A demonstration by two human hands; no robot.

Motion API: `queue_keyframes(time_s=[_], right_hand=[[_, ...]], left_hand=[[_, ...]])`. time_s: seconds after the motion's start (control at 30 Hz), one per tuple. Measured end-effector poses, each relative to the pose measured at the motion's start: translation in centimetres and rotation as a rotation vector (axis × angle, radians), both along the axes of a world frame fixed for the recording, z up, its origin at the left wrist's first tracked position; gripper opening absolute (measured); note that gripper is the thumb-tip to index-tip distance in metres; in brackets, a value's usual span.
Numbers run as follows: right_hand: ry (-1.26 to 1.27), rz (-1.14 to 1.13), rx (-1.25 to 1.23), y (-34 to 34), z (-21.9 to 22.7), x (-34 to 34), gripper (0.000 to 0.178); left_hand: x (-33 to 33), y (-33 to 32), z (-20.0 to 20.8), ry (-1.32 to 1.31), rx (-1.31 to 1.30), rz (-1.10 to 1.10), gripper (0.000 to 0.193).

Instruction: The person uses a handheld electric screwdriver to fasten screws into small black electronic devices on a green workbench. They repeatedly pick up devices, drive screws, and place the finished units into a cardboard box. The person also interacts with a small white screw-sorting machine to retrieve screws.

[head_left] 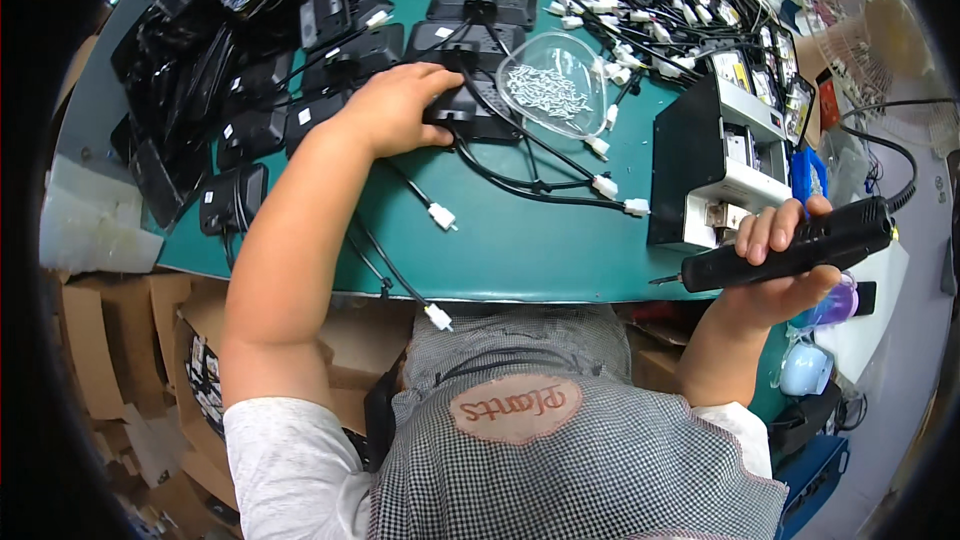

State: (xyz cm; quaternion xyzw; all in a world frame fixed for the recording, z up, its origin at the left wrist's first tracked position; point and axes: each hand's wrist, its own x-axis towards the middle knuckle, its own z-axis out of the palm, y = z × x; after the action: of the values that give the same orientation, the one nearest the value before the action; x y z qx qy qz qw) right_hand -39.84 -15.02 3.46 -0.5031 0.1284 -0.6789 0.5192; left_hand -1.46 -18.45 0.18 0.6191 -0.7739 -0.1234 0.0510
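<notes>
My left hand point(395, 108) reaches across the green mat, its thumb and fingers around the near-left end of a black plastic housing point(475, 118). Black cables with white connectors point(634, 206) trail from the housings toward the right. In my right hand point(768, 234) is a black electric screwdriver point(790, 252), its bit pointing left over the mat's front edge, away from the housing. Just beyond the held housing sits a clear plastic tray point(510, 58) of small silver screws point(548, 92). A black-and-white screw feeder point(690, 165) stands left of the screwdriver.
More black housings point(372, 50) lie in rows at the back left, beside dark plastic bags point(190, 70). Cables with white plugs heap up at the back right. A fan point(850, 35) stands at the far right. Cardboard boxes point(130, 340) sit below the table's left edge.
</notes>
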Motion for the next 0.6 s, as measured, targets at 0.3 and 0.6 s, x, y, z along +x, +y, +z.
queue_keyframes(time_s=[0.3,0.6], right_hand=[[-0.067,-0.007,0.001,-1.0,-0.9,-2.7,0.073],[-0.071,0.005,-0.102,-0.4,0.2,-5.2,0.076]], left_hand=[[-2.5,2.2,-3.4,-0.032,-0.267,0.041,0.087],[-3.9,7.4,3.9,-0.101,-0.149,0.141,0.084]])
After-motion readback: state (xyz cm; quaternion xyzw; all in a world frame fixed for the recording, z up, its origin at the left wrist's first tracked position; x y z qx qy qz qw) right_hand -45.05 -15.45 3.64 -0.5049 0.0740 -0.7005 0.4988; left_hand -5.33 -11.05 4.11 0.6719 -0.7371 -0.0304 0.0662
